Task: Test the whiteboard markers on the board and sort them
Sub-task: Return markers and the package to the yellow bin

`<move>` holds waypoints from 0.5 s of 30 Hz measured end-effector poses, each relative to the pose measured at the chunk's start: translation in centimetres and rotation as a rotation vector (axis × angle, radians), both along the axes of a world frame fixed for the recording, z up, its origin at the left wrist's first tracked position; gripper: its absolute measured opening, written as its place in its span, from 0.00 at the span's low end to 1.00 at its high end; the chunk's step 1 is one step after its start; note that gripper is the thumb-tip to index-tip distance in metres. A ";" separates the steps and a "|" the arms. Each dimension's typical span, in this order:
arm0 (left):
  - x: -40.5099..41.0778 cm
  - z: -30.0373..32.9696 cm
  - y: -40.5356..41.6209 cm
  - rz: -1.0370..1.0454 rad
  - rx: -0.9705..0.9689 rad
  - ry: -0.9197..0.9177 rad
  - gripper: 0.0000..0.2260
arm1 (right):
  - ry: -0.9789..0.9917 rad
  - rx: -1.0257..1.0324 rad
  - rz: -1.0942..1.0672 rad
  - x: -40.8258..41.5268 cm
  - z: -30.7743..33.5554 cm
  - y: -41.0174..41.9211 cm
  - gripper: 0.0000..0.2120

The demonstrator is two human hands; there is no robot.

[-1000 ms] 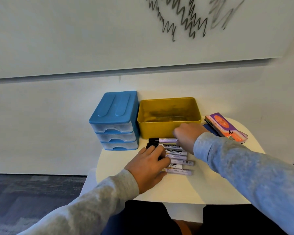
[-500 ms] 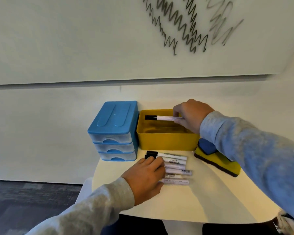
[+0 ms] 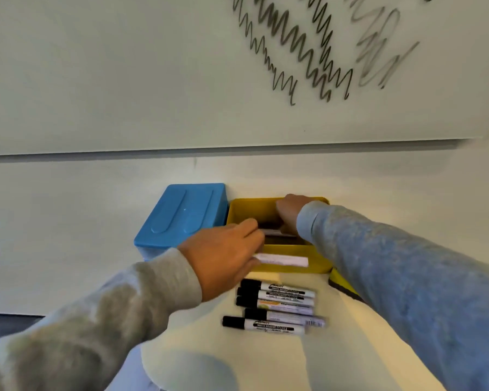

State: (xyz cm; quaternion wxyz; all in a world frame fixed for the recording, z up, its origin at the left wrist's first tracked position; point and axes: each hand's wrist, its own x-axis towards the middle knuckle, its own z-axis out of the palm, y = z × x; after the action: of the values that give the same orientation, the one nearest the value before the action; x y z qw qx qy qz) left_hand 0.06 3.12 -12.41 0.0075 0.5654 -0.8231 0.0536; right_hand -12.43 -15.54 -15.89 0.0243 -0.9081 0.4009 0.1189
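Observation:
Several black-capped whiteboard markers (image 3: 277, 301) lie side by side on the pale table (image 3: 266, 362). My left hand (image 3: 223, 258) is raised above them and grips one marker (image 3: 283, 261), whose white barrel sticks out rightward in front of the yellow box (image 3: 321, 268). Down inside that box, my right hand (image 3: 290, 213) curls its fingers round the end of another marker (image 3: 268, 232). Both raised markers are blurred. The whiteboard (image 3: 124, 66) above carries several dark zigzag lines (image 3: 294, 52) and a fainter grey scribble (image 3: 378, 52).
A blue drawer unit (image 3: 181, 215) stands left of the yellow box, against the wall. A yellow eraser (image 3: 340, 282) peeks out under my right sleeve. The table's rounded near edge lies at the bottom of the view, with dark floor at the far left.
My right hand lowered its marker from above the yellow box down into it. My left hand left the row and rose with one marker toward the box.

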 end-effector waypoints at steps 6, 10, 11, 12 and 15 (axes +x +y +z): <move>0.2 1.3 -3.8 0.040 0.036 -0.137 0.12 | -0.184 -0.062 -0.035 -3.2 2.4 -0.8 0.08; -0.6 0.7 -8.6 0.119 0.077 -0.243 0.10 | -0.322 -0.130 -0.111 -6.5 4.5 -0.9 0.07; -1.0 0.3 -10.0 0.139 0.104 -0.258 0.10 | -0.345 -0.145 -0.121 -7.2 4.9 -0.7 0.07; -1.3 -0.3 -11.1 0.161 0.141 -0.267 0.10 | -0.363 -0.153 -0.125 -7.8 5.0 -0.6 0.07; -2.0 -2.0 -13.8 0.237 0.287 -0.303 0.10 | -0.400 -0.150 -0.114 -9.2 5.1 0.2 0.06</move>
State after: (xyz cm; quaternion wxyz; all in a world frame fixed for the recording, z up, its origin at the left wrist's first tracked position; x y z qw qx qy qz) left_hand -1.89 -10.64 -14.44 -0.2027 0.6387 -0.7420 0.0209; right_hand -21.62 -15.30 -10.76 0.0424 -0.8887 0.4465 -0.0954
